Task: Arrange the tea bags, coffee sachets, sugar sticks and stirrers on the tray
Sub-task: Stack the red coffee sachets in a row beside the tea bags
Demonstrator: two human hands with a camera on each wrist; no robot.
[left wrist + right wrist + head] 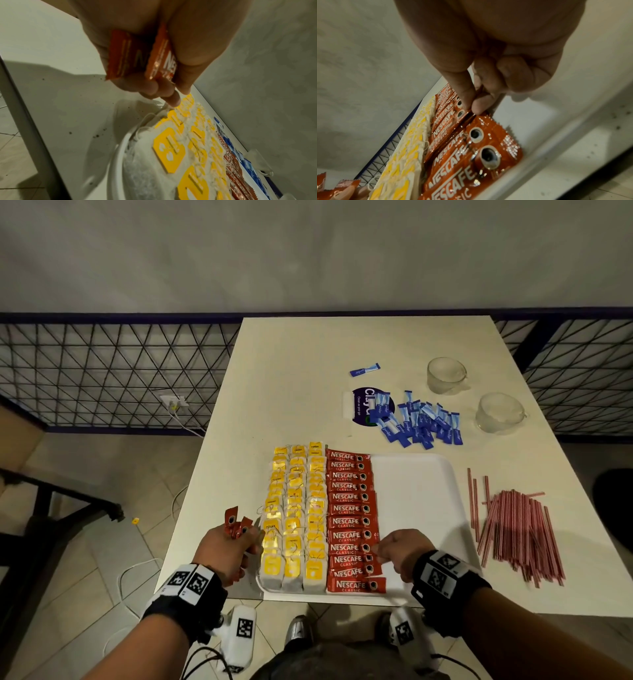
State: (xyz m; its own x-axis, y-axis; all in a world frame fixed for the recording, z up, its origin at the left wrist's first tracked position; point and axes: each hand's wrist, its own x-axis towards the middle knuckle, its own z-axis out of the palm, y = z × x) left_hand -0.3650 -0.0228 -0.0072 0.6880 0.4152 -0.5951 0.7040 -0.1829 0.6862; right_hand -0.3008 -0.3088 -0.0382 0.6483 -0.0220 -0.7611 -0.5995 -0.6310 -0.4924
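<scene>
Your left hand (228, 549) grips spare Nescafé sachets (235, 524) left of the tray (414, 491). On it lie tea bags (294, 518), then the sachet column (351, 522), where your right hand (402, 549) pinches one end. Beyond: sugar sticks (418, 419), glass cups (445, 374); right: stirrers (517, 529).

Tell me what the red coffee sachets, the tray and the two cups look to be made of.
Coffee sachets: glossy foil-like laminate, judging by bright glints and crimped, serrated ends in the right wrist view. Tray: smooth matte white, probably moulded plastic, given its rounded corners and raised rim. Cups: see-through and colourless with handles, so glass or clear plastic; the pictures cannot settle which.
</scene>
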